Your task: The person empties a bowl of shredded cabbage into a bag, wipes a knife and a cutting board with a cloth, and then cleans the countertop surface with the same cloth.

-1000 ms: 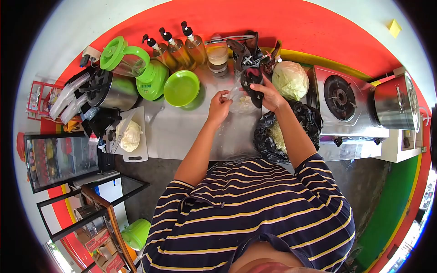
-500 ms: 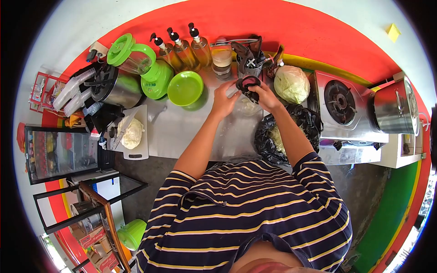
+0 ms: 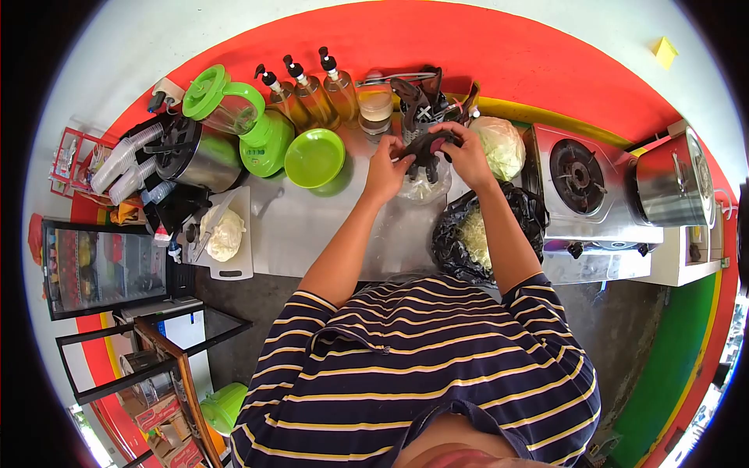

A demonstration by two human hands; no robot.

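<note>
My left hand [image 3: 386,168] and my right hand [image 3: 466,154] both grip a dark object [image 3: 425,148] with a purplish-red patch; its exact kind is unclear. They hold it above the steel counter, over a clear plastic bag [image 3: 425,186]. Just behind stands a grey perforated holder full of dark utensils [image 3: 421,101]. A whole cabbage [image 3: 499,147] sits to the right of my right hand. Below my right forearm, a black plastic bag [image 3: 449,242] lies open around pale shredded stuff [image 3: 476,235].
Left are a green bowl [image 3: 314,158], a green blender [image 3: 265,144], pump bottles [image 3: 341,93], and a white board [image 3: 240,261] with a knife and a cut cabbage [image 3: 225,234]. Right are a gas stove [image 3: 577,178] and a steel pot [image 3: 675,179].
The dark object has turned and spread out between my hands. My fingers have shifted on it, and the clear bag beneath shows more.
</note>
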